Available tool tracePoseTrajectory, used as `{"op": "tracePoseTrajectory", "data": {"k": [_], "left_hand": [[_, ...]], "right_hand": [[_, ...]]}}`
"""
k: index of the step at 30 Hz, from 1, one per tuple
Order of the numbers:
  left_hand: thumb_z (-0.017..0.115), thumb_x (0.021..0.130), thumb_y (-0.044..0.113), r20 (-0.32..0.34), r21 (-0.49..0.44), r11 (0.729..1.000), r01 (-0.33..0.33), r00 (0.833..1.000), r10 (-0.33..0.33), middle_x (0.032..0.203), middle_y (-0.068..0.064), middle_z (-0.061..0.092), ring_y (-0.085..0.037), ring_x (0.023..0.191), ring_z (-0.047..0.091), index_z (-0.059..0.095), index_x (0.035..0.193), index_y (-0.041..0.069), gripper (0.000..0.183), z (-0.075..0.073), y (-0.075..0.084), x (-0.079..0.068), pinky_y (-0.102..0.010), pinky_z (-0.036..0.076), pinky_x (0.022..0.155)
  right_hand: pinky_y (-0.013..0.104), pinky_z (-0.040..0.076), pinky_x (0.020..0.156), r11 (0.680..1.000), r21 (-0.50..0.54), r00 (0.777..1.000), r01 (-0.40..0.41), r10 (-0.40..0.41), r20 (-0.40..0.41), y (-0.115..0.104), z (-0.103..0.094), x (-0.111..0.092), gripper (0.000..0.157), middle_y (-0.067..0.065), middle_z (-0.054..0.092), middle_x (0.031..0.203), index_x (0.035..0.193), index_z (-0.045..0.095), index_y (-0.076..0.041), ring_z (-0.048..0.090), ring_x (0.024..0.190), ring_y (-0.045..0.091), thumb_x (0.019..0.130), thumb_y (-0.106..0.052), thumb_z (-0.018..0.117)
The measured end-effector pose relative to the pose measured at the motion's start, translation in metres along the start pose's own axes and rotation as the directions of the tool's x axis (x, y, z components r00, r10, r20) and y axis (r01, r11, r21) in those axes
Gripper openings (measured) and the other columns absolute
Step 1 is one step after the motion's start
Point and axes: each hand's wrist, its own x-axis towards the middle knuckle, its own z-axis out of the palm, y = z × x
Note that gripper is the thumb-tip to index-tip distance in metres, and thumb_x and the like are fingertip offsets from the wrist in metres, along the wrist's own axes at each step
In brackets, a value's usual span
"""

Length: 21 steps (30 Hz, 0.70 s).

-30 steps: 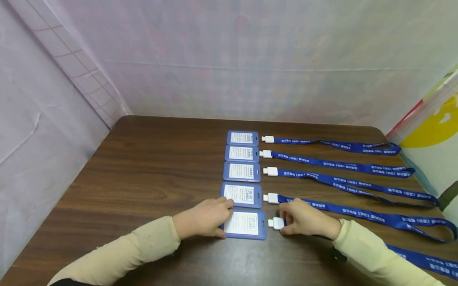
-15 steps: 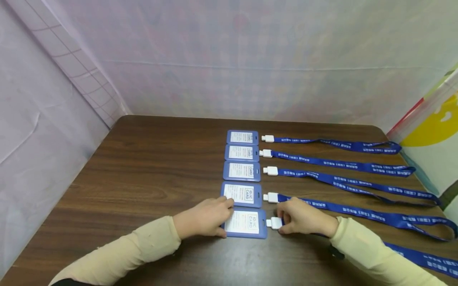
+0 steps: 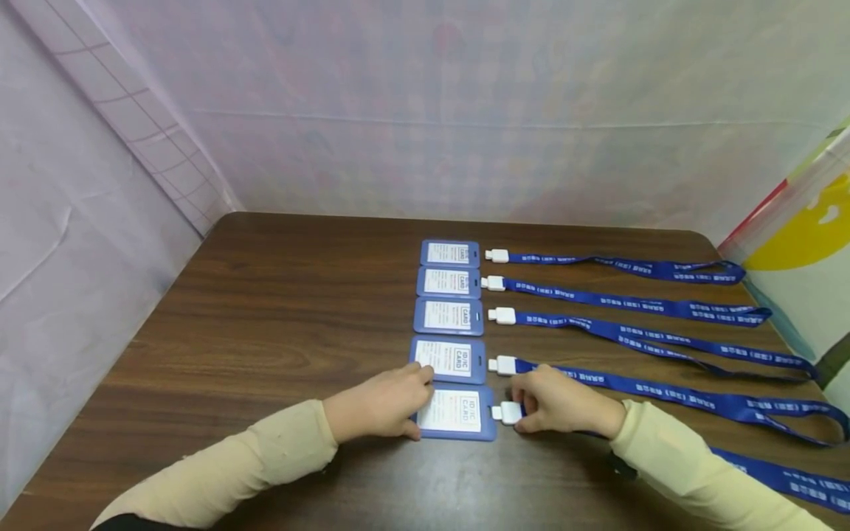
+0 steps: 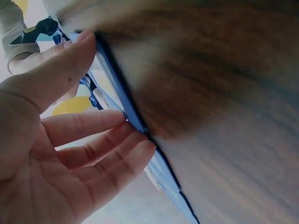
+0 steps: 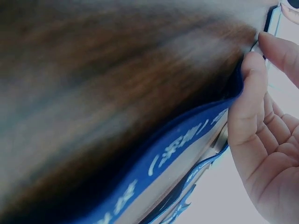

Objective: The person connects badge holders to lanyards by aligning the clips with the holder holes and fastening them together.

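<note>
In the head view, my left hand (image 3: 381, 403) holds the nearest blue badge holder (image 3: 458, 411) at its left end. Its thumb (image 4: 86, 44) and fingers span the holder's two long edges in the left wrist view. My right hand (image 3: 561, 400) pinches the nearest blue lanyard (image 5: 173, 144) just behind its white plastic clip (image 3: 510, 413). The clip's narrow tip lies at the holder's right edge, by the slot; whether it overlaps the edge is too small to tell. The strap runs under my right wrist towards the lower right.
Behind the nearest holder, several more badge holders (image 3: 448, 316) form a column on the brown table (image 3: 265, 295). To the right of each lies a blue lanyard (image 3: 637, 302), its white clip (image 3: 502, 316) pointing left. A pale curtain (image 3: 465, 110) hangs behind the table.
My right hand has slid slightly left with the lanyard, bringing the white clip's tip up to the badge holder's right edge. My left hand has stayed almost still.
</note>
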Motion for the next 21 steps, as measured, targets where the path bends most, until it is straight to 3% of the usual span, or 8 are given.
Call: {"op": "tracePoseTrajectory", "data": {"k": [10, 21], "left_hand": [[0.079, 0.065, 0.036, -0.013, -0.048, 0.999, 0.012, 1.0, -0.013, 0.083, -0.003, 0.047, -0.014, 0.075, 0.042, 0.065, 0.085, 0.001, 0.043, 0.0001, 0.002, 0.0002, -0.021, 0.043, 0.066], [0.079, 0.064, 0.037, -0.042, -0.014, 1.0, -0.016, 0.999, 0.016, 0.08, -0.002, 0.044, -0.014, 0.073, 0.04, 0.066, 0.083, 0.002, 0.041, 0.0027, 0.0013, 0.0006, -0.022, 0.041, 0.066]], "right_hand": [[0.019, 0.039, 0.042, 1.0, -0.004, 1.0, -0.001, 0.001, -0.004, 0.0002, 0.0005, 0.0005, 0.024, -0.014, 0.049, 0.054, 0.072, 0.055, -0.013, 0.043, 0.046, -0.001, 0.067, -0.018, 0.079], [0.018, 0.039, 0.043, 1.0, -0.005, 1.0, 0.001, -0.001, -0.01, -0.0015, 0.0015, 0.001, 0.025, -0.015, 0.049, 0.053, 0.072, 0.055, -0.012, 0.043, 0.045, -0.001, 0.066, -0.016, 0.079]]}}
